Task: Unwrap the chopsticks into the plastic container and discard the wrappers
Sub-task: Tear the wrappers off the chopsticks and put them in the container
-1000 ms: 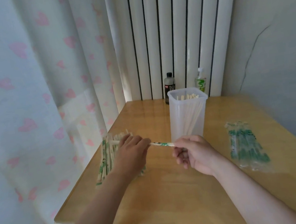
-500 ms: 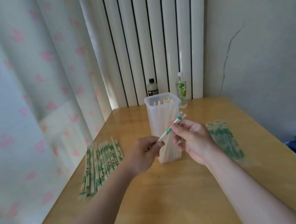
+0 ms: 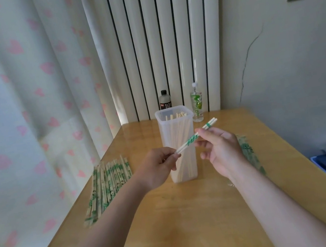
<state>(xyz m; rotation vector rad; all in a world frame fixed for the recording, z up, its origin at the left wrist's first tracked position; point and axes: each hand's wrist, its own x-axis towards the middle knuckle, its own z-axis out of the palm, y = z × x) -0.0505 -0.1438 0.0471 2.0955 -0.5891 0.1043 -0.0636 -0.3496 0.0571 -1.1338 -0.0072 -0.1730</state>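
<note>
- Frame ctr: L hand (image 3: pixel 157 166) pinches low end of chopsticks (image 3: pixel 194 137); R hand (image 3: pixel 217 147) pinches mid.
- Light, stiff sticks; wrapper thin, slick — prob. grip bare ends.
- Container (image 3: pixel 178 142) behind.

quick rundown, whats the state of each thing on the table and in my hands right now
held chopstick pair, wrapper on, tilted
left hand, pinches its lower end
right hand, pinches it higher up
plastic container, lidless, upright, bare chopsticks inside
wrapped pile, lying flat at left
empty wrappers, lying flat at right
dark bottle, capped, upright
clear bottle, capped, upright
</note>
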